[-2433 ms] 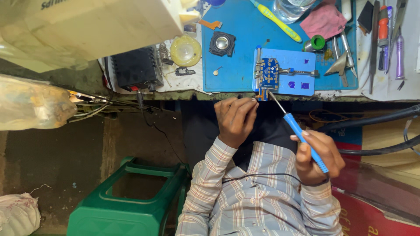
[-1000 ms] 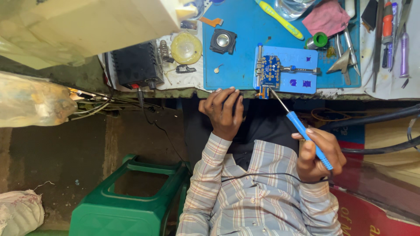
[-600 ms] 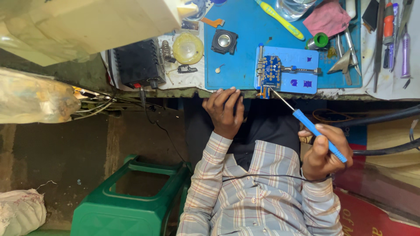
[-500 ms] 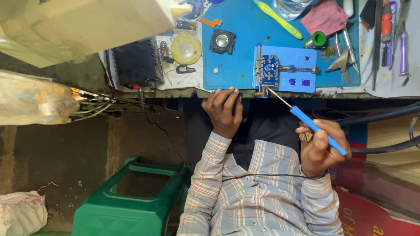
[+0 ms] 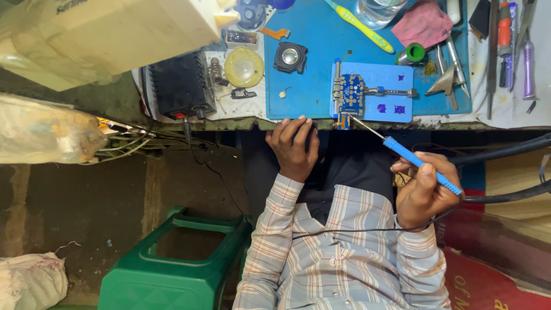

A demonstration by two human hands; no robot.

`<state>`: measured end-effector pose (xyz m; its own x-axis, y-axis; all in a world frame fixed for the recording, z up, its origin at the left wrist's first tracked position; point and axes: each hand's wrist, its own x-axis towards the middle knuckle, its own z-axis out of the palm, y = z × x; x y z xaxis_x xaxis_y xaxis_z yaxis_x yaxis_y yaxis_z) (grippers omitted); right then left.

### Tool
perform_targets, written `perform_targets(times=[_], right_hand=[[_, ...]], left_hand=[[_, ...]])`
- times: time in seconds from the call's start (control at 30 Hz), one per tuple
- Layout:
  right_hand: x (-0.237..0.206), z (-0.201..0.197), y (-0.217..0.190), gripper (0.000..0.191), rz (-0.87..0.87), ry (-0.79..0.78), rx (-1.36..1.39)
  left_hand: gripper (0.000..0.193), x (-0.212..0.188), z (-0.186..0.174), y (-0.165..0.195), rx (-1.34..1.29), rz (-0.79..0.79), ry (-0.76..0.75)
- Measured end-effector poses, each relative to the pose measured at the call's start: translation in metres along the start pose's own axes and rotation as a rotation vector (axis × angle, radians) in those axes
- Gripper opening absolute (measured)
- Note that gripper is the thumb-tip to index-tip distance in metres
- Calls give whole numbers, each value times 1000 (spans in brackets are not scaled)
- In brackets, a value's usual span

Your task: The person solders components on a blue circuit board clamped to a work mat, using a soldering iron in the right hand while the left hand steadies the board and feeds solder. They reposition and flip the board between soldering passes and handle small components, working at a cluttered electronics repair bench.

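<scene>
The right hand [image 5: 423,192] is closed around the blue handle of a soldering iron [image 5: 422,165], fingers wrapped over the grip and thumb pressed along its side, like a pen held far back. The iron slants up and to the left from the fist, and its thin metal tip reaches the lower edge of the small blue circuit board [image 5: 349,95], which is clamped in a blue board holder [image 5: 390,93] on the blue work mat [image 5: 310,86]. A black cord runs from the back of the handle across the plaid shirt sleeve. The wrist is bent back, the forearm coming in from below. The left hand [image 5: 294,148] holds nothing that can be seen: its fingers are curled loosely, the fingertips resting at the front edge of the bench just left of the board holder, the forearm angled up from the lap. Further out on the mat lie a yellow toothbrush [image 5: 360,24], a pink cloth [image 5: 423,25], tweezers [image 5: 449,77] and a small black square part [image 5: 290,57]. Left of the mat sit a black power unit [image 5: 181,85] and a round yellow tin [image 5: 244,67]. A green plastic stool [image 5: 172,264] stands on the floor below.
</scene>
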<state>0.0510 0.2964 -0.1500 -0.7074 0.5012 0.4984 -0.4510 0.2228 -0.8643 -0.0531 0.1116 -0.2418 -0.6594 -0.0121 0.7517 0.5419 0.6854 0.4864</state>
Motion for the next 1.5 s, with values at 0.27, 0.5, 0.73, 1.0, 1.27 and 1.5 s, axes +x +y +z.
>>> perform_targets(times=[0.27,0.5,0.73,1.0,1.27,1.5], right_hand=[[-1,-2,1,29,32,9,40],[-2,-3,0,29,33,-15,5],[-1,-4,3,29,27,-3,-2],[1,-5,4,28,22,-1,-8],[0,0,-1,29,-2,-23,-39],[0,3,-6,29,-15,-18,-56]], left_hand=[[43,-1,1,-1,5,12,4],[44,-2,1,-1,6,13,-1],[44,-2,1,-1,6,12,4],[44,-3,3,-2,22,14,10],[44,-4,3,-2,20,8,0],[44,-4,3,-3,12,9,1]])
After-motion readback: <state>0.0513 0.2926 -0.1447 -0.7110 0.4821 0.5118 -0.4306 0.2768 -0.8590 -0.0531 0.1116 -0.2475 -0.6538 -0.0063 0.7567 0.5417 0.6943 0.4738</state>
